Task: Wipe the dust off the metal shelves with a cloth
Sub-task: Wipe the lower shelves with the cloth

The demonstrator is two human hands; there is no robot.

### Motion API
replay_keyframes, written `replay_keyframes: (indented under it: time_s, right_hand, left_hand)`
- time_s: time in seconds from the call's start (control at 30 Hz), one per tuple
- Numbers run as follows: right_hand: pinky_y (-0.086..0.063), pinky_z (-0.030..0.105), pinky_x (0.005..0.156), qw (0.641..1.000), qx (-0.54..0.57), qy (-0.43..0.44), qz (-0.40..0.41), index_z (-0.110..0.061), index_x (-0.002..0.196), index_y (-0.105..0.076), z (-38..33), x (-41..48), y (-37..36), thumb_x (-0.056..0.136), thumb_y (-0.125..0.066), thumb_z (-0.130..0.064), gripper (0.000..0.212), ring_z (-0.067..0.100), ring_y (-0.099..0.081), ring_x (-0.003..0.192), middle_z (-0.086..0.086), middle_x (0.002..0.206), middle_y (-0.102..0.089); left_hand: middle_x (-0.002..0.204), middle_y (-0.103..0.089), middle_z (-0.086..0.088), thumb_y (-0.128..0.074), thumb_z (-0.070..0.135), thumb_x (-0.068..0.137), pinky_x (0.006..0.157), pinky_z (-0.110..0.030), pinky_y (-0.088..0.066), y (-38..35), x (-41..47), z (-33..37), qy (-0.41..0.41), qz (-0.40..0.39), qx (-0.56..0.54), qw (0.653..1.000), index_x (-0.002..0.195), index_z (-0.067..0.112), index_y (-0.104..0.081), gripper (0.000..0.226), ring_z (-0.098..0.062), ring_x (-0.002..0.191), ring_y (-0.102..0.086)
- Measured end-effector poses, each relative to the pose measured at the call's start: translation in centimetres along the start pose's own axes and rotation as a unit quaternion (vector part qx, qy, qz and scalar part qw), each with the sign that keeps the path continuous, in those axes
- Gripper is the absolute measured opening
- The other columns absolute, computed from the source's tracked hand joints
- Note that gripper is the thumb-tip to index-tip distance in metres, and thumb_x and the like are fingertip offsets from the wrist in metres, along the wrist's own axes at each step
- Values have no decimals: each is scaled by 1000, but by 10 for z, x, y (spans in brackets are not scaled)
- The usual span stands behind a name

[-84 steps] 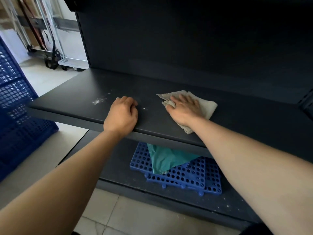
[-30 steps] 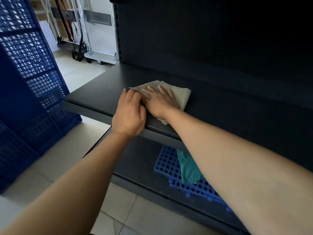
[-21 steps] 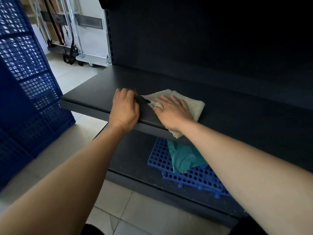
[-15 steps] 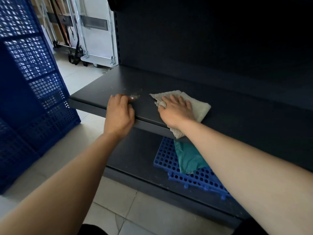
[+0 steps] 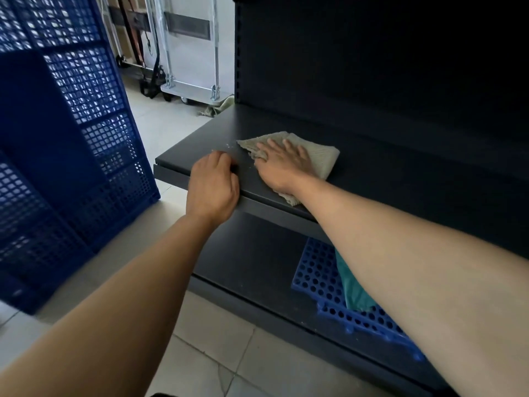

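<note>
Beige cloth (image 5: 312, 156): flat on metal shelf (image 5: 400, 179), under spread right hand (image 5: 282, 167). Dust specks (image 5: 229, 144) lie just left, between it and left hand (image 5: 213, 187), curled over the near edge.

2 hands (image 5: 213, 187), 2 shelves (image 5: 372, 179), 2 cloths (image 5: 315, 156), 1 blue mat (image 5: 317, 276), 1 blue crate (image 5: 57, 138).

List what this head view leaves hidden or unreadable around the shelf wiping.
- Cloth: its middle is covered by the right hand; the underside cannot be seen.
- Left hand: fingertips curl over the shelf edge, so the grip is unclear.
- Green cloth and blue mat: partly behind the right forearm.
- Back panel: too dark to judge dust.
- Blue crate: cut off by the left edge.
</note>
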State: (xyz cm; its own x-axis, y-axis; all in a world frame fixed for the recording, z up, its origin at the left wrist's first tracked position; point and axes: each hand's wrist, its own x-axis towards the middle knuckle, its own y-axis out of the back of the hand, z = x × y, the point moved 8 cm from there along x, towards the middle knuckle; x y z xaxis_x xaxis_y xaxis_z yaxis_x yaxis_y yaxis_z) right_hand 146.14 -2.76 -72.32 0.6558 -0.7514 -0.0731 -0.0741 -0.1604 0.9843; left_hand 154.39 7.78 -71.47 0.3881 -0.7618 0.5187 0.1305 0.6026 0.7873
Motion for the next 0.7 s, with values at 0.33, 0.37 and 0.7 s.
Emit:
replay_keyframes:
  time_s: [0.33,0.37,0.7]
  right_hand:
    - [4,40,119,1000,5,27,7,-30,152,-11,-12,-4,-2,101,-19,-41,53,18,3,148,-10,161,-4]
    - [4,40,119,999,5,32,8,-30,152,-11,-12,-9,-2,101,-18,-41,53,18,3,148,-10,161,-4]
    - [4,40,119,998,23,43,25,-33,152,-12,17,-62,-3,100,-16,-43,53,16,2,148,-11,161,-4]
  left_hand:
    - [101,-58,-16,-21,26,77,89,-40,-34,1,-1,2,8,-12,34,999,100,5,-59,49,-34,94,-52]
    - [103,-58,-16,-23,24,79,93,-40,-32,0,-1,2,13,-19,37,999,103,5,-58,47,-34,98,-51]
    - [113,-54,-20,-31,14,85,111,-46,-17,-3,-17,31,62,-29,26,997,110,3,-56,37,-37,112,-44]
